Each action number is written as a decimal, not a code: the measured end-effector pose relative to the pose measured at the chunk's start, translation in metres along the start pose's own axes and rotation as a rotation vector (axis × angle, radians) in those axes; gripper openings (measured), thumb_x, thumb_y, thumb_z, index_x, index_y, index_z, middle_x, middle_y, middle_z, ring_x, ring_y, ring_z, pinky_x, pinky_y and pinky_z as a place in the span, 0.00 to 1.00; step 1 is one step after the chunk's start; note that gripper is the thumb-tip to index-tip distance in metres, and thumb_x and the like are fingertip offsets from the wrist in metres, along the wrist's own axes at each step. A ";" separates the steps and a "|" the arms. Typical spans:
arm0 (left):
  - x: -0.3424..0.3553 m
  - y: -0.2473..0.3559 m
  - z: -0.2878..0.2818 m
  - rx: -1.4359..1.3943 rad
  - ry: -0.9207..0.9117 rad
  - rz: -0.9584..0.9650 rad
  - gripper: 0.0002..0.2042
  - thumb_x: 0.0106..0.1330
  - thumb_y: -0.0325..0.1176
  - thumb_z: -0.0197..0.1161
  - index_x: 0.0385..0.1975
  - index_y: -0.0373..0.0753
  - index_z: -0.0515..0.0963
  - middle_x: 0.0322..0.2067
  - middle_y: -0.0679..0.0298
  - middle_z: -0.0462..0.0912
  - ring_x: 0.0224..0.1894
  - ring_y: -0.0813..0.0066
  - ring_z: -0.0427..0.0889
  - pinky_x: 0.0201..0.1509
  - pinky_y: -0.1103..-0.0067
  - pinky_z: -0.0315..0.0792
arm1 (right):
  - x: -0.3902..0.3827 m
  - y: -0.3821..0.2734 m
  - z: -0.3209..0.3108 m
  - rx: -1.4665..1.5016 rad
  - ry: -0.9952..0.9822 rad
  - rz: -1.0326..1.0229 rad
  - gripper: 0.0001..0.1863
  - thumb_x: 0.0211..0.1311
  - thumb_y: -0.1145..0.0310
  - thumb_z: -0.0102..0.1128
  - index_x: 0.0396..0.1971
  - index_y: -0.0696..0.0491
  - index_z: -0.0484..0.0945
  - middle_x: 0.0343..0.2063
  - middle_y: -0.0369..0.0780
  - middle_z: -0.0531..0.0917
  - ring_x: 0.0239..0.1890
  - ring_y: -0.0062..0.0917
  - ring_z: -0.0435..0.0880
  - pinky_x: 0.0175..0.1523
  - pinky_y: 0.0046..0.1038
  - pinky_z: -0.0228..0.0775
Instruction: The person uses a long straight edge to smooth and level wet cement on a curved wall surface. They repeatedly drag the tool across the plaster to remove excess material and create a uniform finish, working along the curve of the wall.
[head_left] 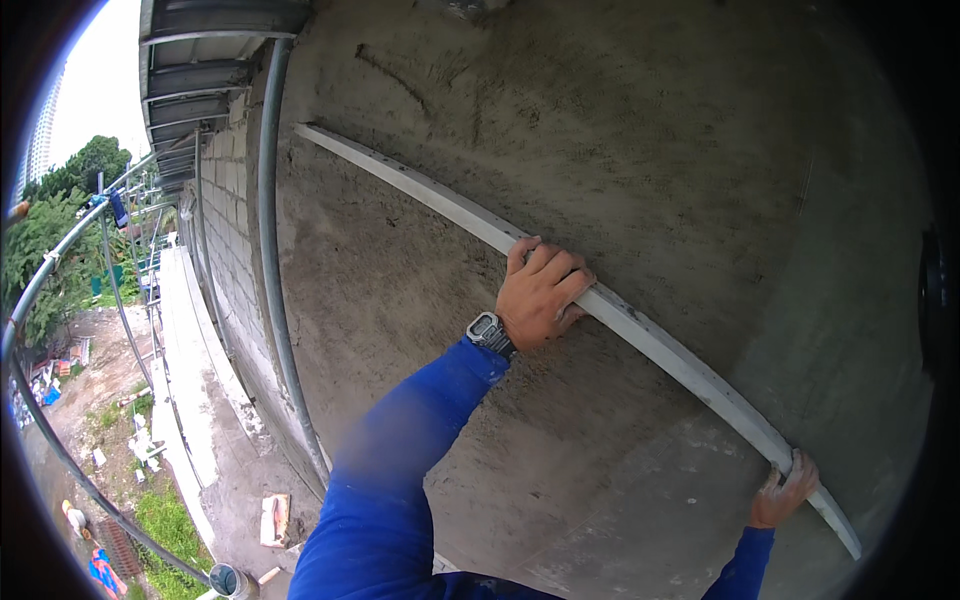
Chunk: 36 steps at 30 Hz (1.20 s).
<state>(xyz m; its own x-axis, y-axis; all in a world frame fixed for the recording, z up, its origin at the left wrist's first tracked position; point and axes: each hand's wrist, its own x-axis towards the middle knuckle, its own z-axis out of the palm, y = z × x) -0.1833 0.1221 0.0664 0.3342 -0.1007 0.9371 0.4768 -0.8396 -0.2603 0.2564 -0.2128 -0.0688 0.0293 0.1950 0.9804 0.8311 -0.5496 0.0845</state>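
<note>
A long pale straightedge bar [420, 193] lies diagonally across the grey, roughly plastered wall [620, 120], from upper left to lower right. My left hand [545, 295], with a watch at the wrist below a blue sleeve, grips the bar near its middle, fingers curled over the upper edge. Toward the lower right end, my right hand [785, 490] is closed round the same bar. The plaster shows streaks and grooves, with a smoother, lighter grey area at the right and bottom.
At left stand a vertical metal pipe [272, 230], a block wall [225, 200] and curved-looking scaffold tubes [65, 243] beside a drop to ground with debris and trees. A pale ledge [180, 400] holds a stained board [275, 520]. A bucket [230, 582] sits at the lower left.
</note>
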 end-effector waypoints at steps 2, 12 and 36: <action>0.002 -0.028 -0.006 0.003 0.033 0.012 0.29 0.39 0.33 0.80 0.46 0.48 0.78 0.47 0.68 0.77 0.53 0.63 0.74 0.65 0.54 0.59 | 0.015 -0.026 0.000 -0.013 0.005 0.002 0.24 0.67 0.55 0.56 0.54 0.58 0.76 0.52 0.48 0.77 0.58 0.48 0.70 0.67 0.50 0.54; 0.014 -0.163 -0.054 0.140 0.042 0.010 0.27 0.42 0.33 0.80 0.45 0.46 0.77 0.48 0.65 0.77 0.52 0.58 0.73 0.63 0.57 0.60 | 0.105 -0.171 -0.008 0.013 0.104 -0.043 0.22 0.65 0.54 0.59 0.49 0.57 0.77 0.49 0.45 0.80 0.53 0.45 0.74 0.62 0.46 0.59; -0.123 -0.006 0.001 -0.040 -0.093 -0.103 0.28 0.38 0.33 0.76 0.46 0.49 0.77 0.47 0.68 0.77 0.53 0.65 0.73 0.60 0.61 0.60 | -0.050 -0.051 -0.003 0.028 -0.084 -0.128 0.21 0.59 0.64 0.51 0.50 0.58 0.72 0.51 0.50 0.75 0.55 0.50 0.70 0.64 0.57 0.55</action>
<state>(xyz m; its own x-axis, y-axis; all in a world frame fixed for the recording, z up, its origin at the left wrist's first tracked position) -0.2259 0.1402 -0.0476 0.3601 0.0358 0.9322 0.4800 -0.8640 -0.1523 0.2109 -0.1970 -0.1215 -0.0326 0.3298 0.9435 0.8460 -0.4935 0.2017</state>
